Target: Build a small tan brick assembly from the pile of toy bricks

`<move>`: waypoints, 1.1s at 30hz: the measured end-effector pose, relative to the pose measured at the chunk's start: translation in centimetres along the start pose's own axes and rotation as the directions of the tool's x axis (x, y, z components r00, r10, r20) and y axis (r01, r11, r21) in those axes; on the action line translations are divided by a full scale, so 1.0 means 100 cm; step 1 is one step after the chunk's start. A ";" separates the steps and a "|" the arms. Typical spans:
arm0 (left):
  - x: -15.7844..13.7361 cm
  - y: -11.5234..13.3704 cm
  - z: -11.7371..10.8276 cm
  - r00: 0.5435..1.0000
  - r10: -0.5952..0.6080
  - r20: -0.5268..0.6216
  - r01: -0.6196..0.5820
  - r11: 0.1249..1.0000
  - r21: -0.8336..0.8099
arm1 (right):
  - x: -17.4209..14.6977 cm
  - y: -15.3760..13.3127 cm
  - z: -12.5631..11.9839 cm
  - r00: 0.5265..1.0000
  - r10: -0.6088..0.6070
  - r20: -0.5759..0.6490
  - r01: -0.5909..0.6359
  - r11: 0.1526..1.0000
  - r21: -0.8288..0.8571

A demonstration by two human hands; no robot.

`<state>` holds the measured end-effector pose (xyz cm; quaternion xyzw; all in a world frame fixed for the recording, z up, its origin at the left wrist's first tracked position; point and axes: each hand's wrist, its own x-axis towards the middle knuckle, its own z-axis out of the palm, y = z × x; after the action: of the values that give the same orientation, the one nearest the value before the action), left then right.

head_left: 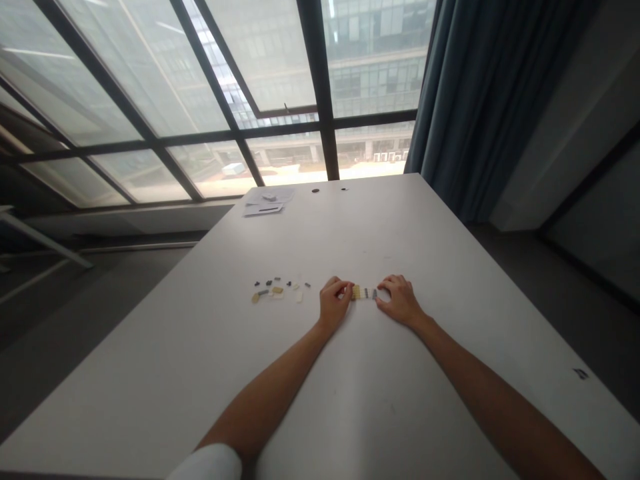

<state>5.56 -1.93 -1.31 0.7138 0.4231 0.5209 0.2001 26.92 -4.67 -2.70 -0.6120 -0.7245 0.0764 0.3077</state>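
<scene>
A short strip of toy building bricks (361, 293) lies on the white table between my hands. Its left part is yellow, with white and grey bands toward the right end. My left hand (336, 301) pinches the yellow end between thumb and fingers, hiding part of it. Curved around the grey end, the thumb and forefinger of my right hand (401, 300) appear to grip its edges. Left of my left hand are several loose pieces, among them a tan brick (277, 290), a round tan piece (255, 299), a grey brick (263, 293) and a white piece (299, 298).
The white table (320, 233) reaches toward the windows. Papers (264, 209) with a small white object lie at its far left corner. Two small dark round spots sit near the far edge. A blue curtain (460, 107) hangs at the right, and a dark mark (581, 374) shows near the right edge.
</scene>
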 end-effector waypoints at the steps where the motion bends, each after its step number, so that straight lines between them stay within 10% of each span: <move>1: 0.000 0.000 0.000 1.000 -0.001 0.000 0.001 1.000 0.000 | 0.000 0.000 0.000 1.000 0.001 -0.003 -0.001 1.000 -0.001; 33: 0.002 0.004 0.000 1.000 0.000 0.002 0.000 1.000 0.005 | 0.004 -0.001 0.001 1.000 -0.010 0.009 0.010 1.000 0.018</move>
<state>5.71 -2.05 -0.88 0.7148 0.4241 0.5194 0.1988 26.76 -4.34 -2.58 -0.6053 -0.7283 0.0840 0.3102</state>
